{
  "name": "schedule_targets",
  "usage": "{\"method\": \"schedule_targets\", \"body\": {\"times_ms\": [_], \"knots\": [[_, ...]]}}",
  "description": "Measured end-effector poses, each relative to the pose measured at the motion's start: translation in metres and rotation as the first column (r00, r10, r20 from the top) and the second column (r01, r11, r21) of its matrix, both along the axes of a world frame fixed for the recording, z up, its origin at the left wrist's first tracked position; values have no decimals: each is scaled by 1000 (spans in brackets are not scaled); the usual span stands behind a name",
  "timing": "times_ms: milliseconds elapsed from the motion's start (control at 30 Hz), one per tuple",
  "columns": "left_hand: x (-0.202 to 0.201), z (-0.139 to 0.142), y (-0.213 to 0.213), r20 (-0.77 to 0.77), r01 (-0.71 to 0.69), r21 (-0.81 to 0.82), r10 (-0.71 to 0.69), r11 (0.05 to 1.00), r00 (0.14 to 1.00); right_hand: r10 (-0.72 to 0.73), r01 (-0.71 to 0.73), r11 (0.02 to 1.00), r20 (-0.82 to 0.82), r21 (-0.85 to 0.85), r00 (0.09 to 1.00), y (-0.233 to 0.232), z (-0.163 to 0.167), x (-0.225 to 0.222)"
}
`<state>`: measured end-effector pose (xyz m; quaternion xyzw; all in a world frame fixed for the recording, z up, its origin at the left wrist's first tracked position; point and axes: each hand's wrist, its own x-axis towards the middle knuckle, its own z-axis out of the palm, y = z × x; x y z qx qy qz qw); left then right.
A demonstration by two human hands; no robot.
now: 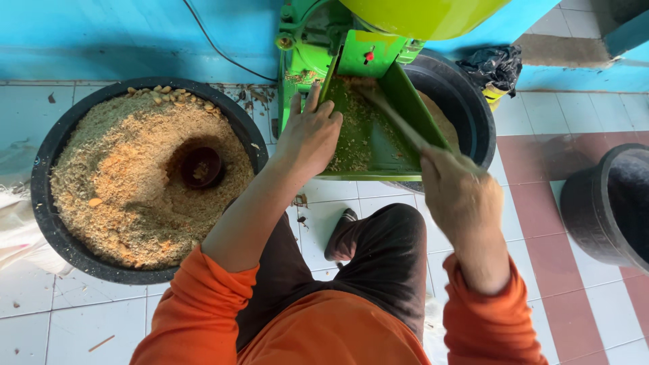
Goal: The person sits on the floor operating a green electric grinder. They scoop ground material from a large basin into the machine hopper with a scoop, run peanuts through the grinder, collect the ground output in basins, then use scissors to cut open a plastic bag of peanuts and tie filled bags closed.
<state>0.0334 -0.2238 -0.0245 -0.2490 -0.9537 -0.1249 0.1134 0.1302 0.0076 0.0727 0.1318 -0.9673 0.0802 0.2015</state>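
My left hand (311, 135) rests with fingers spread on the left edge of a green metal chute (399, 145) of a green grinding machine (318, 34). Brownish ground feed (351, 128) lies scattered over the chute. My right hand (456, 189) grips a thin stick (392, 115) that reaches up the chute toward the machine's opening. The stick looks blurred. Orange sleeves cover both my arms, and my dark trouser knee (385, 236) is below the chute.
A large black tub (40, 196) at left holds tan ground feed (128, 176) with a small dark scoop (201, 167) sunk in it. Another black tub (473, 108) sits under the chute. A third black bucket (595, 209) stands at right on the tiled floor. A blue wall runs behind.
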Motion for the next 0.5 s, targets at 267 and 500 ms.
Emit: {"method": "schedule_targets", "body": {"times_ms": [267,500], "knots": [[1,-2,-1,-20,-1,-10,1,1000,1000,13,-11,1000,-105,13,994,-23,-20,-16],[2,0,-1,9,11,-5,-11,1000,1000,-31,33,999,-100,20,995,13,2,28]]}}
